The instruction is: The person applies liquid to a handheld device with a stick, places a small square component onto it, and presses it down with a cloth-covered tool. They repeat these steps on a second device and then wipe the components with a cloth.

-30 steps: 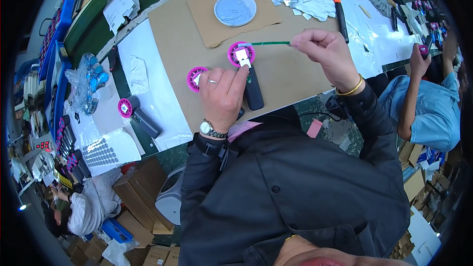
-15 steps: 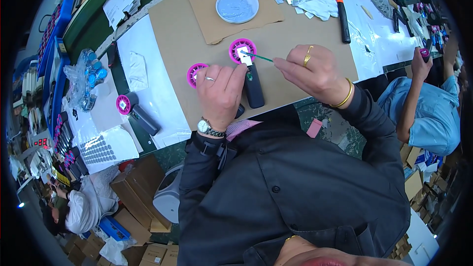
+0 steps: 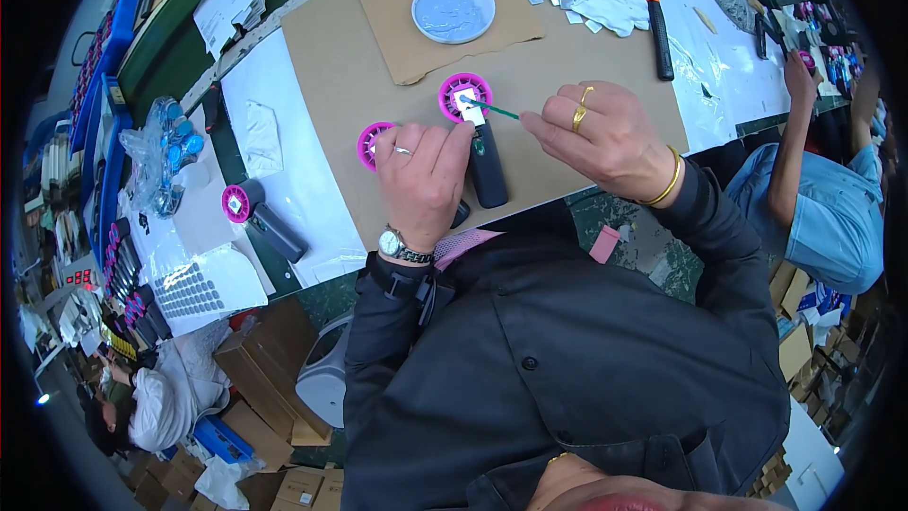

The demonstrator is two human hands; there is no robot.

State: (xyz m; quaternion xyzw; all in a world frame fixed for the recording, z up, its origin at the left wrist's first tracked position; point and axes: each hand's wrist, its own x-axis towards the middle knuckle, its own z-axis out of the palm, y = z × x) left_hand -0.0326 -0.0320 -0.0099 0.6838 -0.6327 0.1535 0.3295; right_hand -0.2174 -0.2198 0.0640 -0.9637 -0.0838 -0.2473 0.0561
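Observation:
A handheld fan (image 3: 487, 166) with a pink ringed head and dark handle lies on the brown sheet in front of me. A white square (image 3: 466, 102) sits at the middle of its head. My left hand (image 3: 424, 175) is closed at the fan's neck, its fingertips on the handle just below the head. Beneath and beside that hand is a second pink-headed fan (image 3: 373, 144), mostly covered. My right hand (image 3: 601, 140) pinches a thin green stick (image 3: 499, 112), whose tip touches the white square.
A round dish of grey-blue paste (image 3: 454, 11) stands on cardboard (image 3: 388, 47) at the far side. An orange-and-black cutter (image 3: 659, 38) lies right of it. Another pink-headed fan (image 3: 274, 232) rests at left, near a sheet of grey dots (image 3: 194, 289). A co-worker (image 3: 832, 218) sits at right.
My hands stay almost in place, with the stick's tip still at the white square. At right, the co-worker's hand and the pink item by it have moved farther away.

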